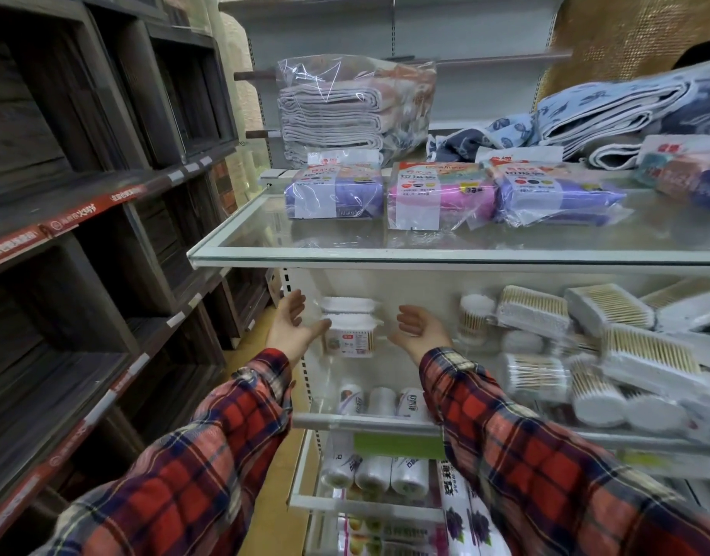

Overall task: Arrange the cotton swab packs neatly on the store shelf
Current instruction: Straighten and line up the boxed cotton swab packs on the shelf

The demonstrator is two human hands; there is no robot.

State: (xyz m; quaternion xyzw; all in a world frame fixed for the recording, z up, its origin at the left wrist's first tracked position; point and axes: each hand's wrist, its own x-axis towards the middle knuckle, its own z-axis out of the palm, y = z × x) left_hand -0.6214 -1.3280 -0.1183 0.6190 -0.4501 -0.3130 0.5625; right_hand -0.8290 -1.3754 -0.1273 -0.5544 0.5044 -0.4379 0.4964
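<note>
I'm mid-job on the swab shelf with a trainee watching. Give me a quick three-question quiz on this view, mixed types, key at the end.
1. True or false: the left hand and right hand are both gripping the stacked swab packs.
2. Multiple choice: the jumbled swab packs lie (A) on the top glass shelf, (B) on the stacked packs' shelf, further right, (C) on the floor.
3. Fill in: on the top glass shelf, the pack between the two purple packs is ____.

Key: 1 false, both hands are open on either side of the stack. 2 B. 3 the pink pack.
</note>
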